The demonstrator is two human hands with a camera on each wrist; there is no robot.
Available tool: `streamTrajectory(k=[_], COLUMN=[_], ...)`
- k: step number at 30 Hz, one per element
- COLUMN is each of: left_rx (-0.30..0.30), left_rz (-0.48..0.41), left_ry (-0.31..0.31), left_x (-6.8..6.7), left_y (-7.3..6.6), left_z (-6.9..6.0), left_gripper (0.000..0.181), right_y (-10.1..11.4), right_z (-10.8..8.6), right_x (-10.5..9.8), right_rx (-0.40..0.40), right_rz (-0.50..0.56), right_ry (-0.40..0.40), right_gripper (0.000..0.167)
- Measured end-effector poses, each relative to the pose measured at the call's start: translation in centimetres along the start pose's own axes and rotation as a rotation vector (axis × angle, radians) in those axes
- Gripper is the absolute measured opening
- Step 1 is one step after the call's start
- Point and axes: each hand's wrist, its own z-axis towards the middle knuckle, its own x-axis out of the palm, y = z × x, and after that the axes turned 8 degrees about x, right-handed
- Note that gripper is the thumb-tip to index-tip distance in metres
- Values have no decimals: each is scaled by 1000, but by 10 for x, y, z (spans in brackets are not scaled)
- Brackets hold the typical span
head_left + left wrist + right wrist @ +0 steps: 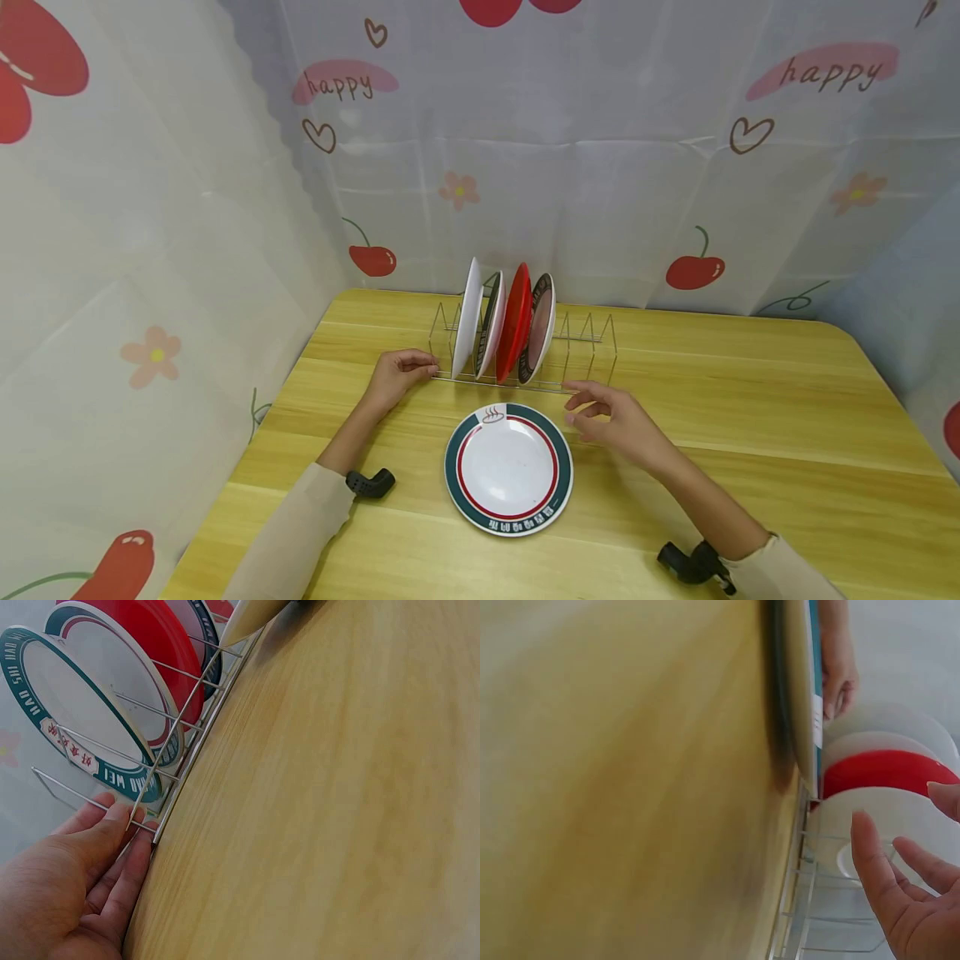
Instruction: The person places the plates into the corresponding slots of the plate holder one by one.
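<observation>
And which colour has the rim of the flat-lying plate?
The rim is mostly dark green, clearest in the head view.

left hand (75, 885) got chopped by its wrist view, right hand (922, 922) likewise, red plate (885, 766) sat part-hidden, lettering (521, 523) on the flat plate (508, 469) proved too tiny

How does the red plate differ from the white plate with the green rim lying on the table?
Pose: the red plate stands on edge in the wire rack, while the white plate lies flat on the table.
Colour: the red plate looks plain red; the white plate has a green rim and red ring.
Both have curved edges.
</observation>
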Motion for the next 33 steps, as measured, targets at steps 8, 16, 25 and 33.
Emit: streamTrajectory(k=[8, 16, 25, 33], left_rx=[22, 20, 6, 8], left_rz=[-11, 2, 8, 9], left_ry=[-3, 2, 3, 0], left_x=[2, 2, 2, 3], left_y=[-20, -18, -18, -19], left_z=[-4, -3, -3, -3], left_gripper=[16, 15, 14, 14], right_y=[-7, -8, -13, -12], right_z=[0, 3, 5, 7], right_x=[14, 18, 19, 24], right_rx=[66, 44, 76, 148], right_rz=[-5, -56, -110, -70], right_ry=[139, 108, 128, 200], right_gripper=[54, 51, 56, 62])
